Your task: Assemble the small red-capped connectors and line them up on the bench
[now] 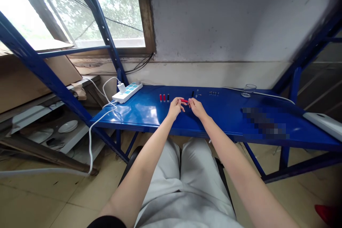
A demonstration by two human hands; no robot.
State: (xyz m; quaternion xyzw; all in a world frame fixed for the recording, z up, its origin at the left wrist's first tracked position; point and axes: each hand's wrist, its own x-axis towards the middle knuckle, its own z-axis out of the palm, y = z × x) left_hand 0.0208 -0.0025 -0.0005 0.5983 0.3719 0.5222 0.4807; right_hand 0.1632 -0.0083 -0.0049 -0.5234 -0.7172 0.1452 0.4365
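Observation:
Both my hands meet over the middle of a blue metal shelf (219,114). My left hand (175,107) and my right hand (195,107) pinch the two ends of a small red part (184,100) between them. Just behind my left hand stand two small red pieces (162,97) and a black one (168,97). Another small black piece (192,94) and a row of several tiny dark parts (214,93) lie further back.
A white power strip (127,92) with a plugged charger and white cable lies at the shelf's left end. A glass dish (249,90) sits at the back right, a white object (324,123) at the far right. Blue rack posts and a window flank the left.

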